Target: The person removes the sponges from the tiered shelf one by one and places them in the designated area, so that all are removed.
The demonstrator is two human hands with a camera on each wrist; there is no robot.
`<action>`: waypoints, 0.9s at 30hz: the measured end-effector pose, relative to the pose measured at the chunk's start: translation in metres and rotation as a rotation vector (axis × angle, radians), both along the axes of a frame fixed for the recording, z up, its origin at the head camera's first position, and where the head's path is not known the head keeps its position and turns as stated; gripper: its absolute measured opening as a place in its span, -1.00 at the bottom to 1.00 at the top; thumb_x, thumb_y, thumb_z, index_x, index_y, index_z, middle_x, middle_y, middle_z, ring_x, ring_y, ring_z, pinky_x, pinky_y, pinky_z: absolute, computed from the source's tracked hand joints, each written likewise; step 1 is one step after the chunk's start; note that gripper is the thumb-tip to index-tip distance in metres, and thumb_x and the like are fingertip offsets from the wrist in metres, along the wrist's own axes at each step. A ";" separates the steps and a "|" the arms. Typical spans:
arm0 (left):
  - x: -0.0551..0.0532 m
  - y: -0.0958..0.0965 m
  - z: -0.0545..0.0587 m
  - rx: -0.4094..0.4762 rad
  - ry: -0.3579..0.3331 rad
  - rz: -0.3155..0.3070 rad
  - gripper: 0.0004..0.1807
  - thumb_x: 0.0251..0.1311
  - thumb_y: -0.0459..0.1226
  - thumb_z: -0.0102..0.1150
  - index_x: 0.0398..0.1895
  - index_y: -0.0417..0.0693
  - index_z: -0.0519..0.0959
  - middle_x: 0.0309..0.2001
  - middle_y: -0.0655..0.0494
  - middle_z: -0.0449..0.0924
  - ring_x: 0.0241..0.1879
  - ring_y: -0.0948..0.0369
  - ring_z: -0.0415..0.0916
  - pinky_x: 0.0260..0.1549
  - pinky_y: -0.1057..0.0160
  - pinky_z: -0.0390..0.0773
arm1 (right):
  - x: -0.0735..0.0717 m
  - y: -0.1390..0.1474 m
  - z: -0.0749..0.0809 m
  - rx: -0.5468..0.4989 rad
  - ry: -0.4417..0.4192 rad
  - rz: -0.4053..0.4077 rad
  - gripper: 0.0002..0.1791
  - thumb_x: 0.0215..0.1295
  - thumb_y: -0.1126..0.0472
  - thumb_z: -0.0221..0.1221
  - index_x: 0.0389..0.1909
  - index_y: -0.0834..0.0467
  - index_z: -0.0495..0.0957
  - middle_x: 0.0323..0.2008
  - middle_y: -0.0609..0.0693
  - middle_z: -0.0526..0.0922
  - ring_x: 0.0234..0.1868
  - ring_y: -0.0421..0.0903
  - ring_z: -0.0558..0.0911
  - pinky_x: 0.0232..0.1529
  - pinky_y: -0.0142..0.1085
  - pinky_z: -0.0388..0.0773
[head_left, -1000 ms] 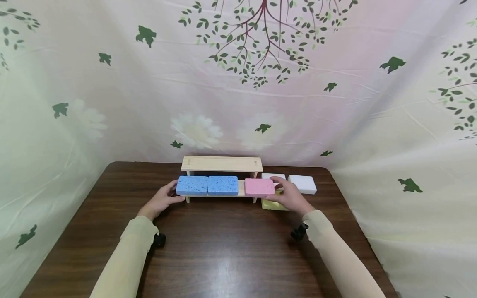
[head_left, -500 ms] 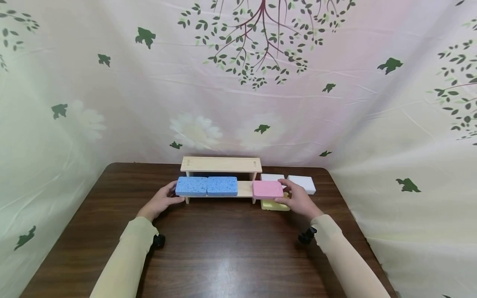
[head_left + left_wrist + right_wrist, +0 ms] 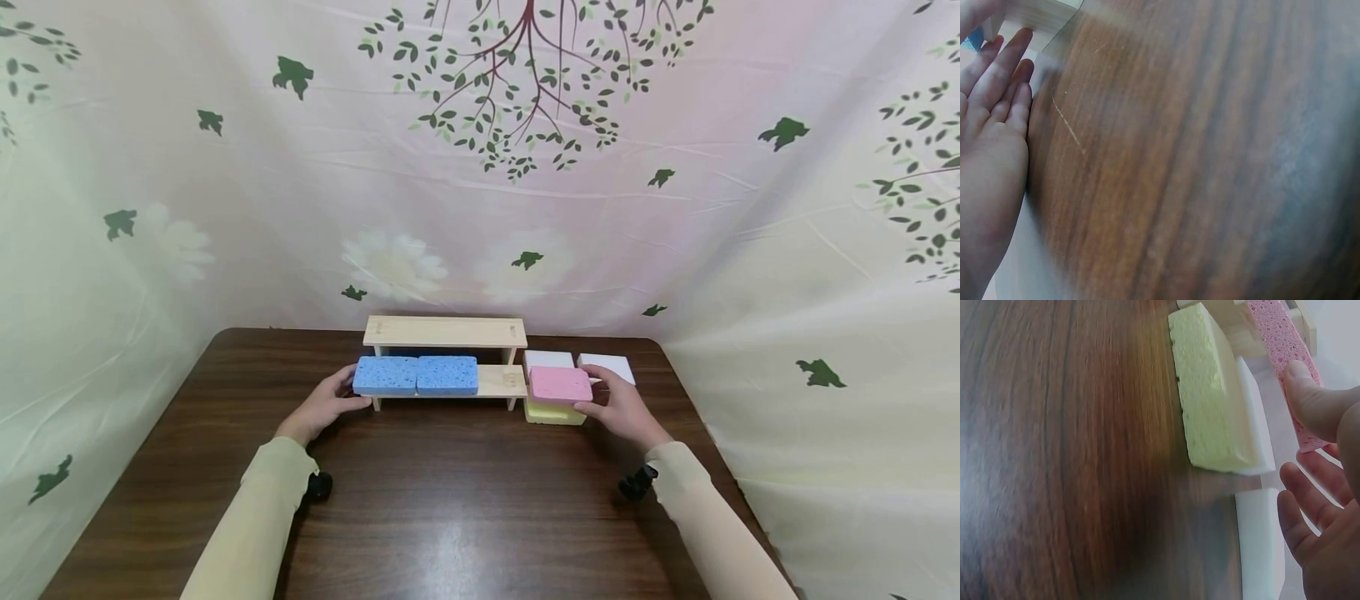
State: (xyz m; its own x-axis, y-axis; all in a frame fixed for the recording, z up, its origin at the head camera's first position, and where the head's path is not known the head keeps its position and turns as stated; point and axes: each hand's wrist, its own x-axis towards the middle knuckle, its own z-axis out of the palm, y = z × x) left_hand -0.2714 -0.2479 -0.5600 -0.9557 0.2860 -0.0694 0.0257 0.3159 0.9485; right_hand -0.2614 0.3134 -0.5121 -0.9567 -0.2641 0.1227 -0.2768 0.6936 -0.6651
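"So, how do things stand on the lower shelf point(image 3: 504, 380)?"
"At its left end is the left hand point(image 3: 324, 405), fingers nearly straight; whether it grips anything I can't tell. The left blue sponge point(image 3: 385, 376) and right blue sponge point(image 3: 447, 376) lie side by side on the shelf, seemingly done."
"And the rest?"
"Just past the shelf's right end, the right hand point(image 3: 621, 407) pinches the pink sponge point(image 3: 559, 385) above the yellow sponge point(image 3: 553, 414), not yet set down. Yellow, one white block point(image 3: 548, 358) and another white block point(image 3: 609, 364) sit off the shelf, toward the table point(image 3: 420, 500)'s back right corner."
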 end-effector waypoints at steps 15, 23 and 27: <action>-0.001 0.000 0.000 -0.009 -0.004 0.008 -0.04 0.34 -0.17 0.41 0.66 -0.21 0.09 0.57 -0.29 0.21 0.55 -0.28 0.11 0.50 -0.36 0.09 | 0.006 0.029 0.000 0.013 -0.082 -0.085 -0.16 0.30 0.21 0.47 0.54 0.16 0.30 0.30 0.30 0.56 0.15 0.25 0.69 0.08 0.10 0.69; -0.003 0.000 -0.001 -0.035 -0.007 0.006 -0.03 0.36 -0.16 0.40 0.67 -0.23 0.05 0.58 -0.31 0.19 0.56 -0.29 0.11 0.49 -0.36 0.09 | 0.009 0.042 -0.003 0.046 -0.080 -0.102 -0.16 0.35 0.24 0.43 0.56 0.23 0.25 0.31 0.36 0.53 0.17 0.28 0.67 0.08 0.09 0.69; -0.002 0.000 -0.002 -0.036 0.001 0.006 -0.04 0.37 -0.18 0.39 0.66 -0.23 0.06 0.57 -0.31 0.19 0.55 -0.29 0.12 0.50 -0.36 0.09 | 0.011 0.049 -0.005 0.066 -0.088 -0.122 -0.14 0.35 0.22 0.43 0.58 0.23 0.23 0.32 0.38 0.51 0.18 0.31 0.65 0.10 0.11 0.68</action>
